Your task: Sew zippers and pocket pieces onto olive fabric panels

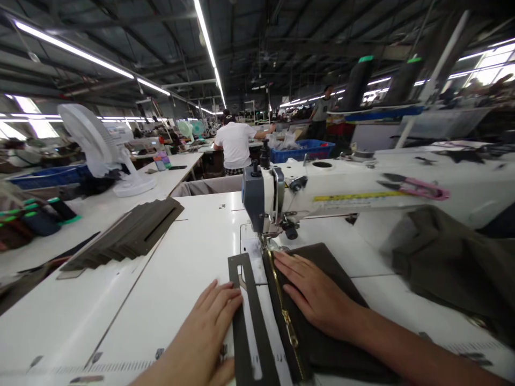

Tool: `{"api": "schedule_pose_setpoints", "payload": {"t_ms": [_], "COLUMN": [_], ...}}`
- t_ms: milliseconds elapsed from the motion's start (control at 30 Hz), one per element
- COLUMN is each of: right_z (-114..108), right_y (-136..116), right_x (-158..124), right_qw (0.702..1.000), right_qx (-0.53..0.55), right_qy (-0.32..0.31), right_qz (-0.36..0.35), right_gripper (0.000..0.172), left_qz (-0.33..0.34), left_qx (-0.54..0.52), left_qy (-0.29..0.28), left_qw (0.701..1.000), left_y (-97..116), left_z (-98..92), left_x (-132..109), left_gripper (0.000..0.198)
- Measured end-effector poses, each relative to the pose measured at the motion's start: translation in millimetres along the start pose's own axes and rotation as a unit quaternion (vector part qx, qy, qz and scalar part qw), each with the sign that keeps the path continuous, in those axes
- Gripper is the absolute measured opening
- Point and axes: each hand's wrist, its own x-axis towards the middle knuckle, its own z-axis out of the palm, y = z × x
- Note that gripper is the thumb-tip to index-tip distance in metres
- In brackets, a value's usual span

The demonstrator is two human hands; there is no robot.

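A sewing machine's needle area [264, 244] stands ahead of both hands. Under my right hand [317, 295] lies a dark olive fabric piece [346, 354], the palm flat and fingers stretched toward the needle. A gold zipper [287, 321] runs lengthwise along the left side of that fabric, its upper end close to the presser foot. My left hand [209, 327] rests with extended fingers touching the left edge of a dark strip with a long slot [241, 321]. This strip lies beside the zippered fabric, with white table surface between them.
A stack of dark slotted pieces [129, 230] lies to the left. Pink-handled snips [422, 187] rest on the machine arm [346, 182]. Bunched olive fabric [450, 262] sits at right. Farther off are a white fan [100, 145], a blue crate [301, 151] and a seated person [235, 142].
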Motion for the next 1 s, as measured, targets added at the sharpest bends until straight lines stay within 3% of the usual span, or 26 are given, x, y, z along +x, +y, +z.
{"api": "schedule_pose_setpoints", "payload": {"t_ms": [100,267,333,433,500,600,733,1000], "right_z": [4.1,5.8,4.9,2.9,1.6,-0.1,-1.2,-2.8], "right_y": [-0.9,-8.9,-12.1,-15.8,-17.2,-17.5,-16.1,-13.2], "right_x": [-3.8,-5.0,-5.0,-4.9,-4.8,-4.6,-4.7,-0.5], "right_qw": [1.000,0.999,0.999,0.999,0.999,1.000,1.000,1.000], "right_qx": [-0.017,-0.031,-0.032,-0.031,-0.023,-0.010,-0.002,0.023], "right_qy": [0.014,-0.005,-0.009,-0.011,-0.008,-0.011,-0.020,0.003], "right_qz": [0.009,0.015,0.022,0.027,0.026,0.015,0.009,0.017], "right_gripper": [0.044,0.043,0.044,0.044,0.045,0.047,0.049,0.046], "left_qz": [-0.042,-0.061,-0.075,-0.068,-0.011,0.057,0.046,0.019], "left_qx": [-0.023,-0.043,-0.077,-0.104,-0.089,-0.012,0.070,0.073], "left_qy": [0.035,0.071,0.118,0.236,0.276,0.222,0.121,0.072], "left_qw": [0.998,0.995,0.987,0.964,0.957,0.973,0.989,0.995], "left_y": [-6.4,-40.1,-47.6,-40.2,-25.3,-1.8,11.1,8.0], "left_z": [-1.0,9.9,10.5,11.9,15.2,22.3,29.6,25.2], "left_x": [18.9,34.4,35.6,37.8,43.2,57.2,73.1,72.9], "left_gripper": [0.043,0.035,0.031,0.026,0.029,0.030,0.027,0.027]}}
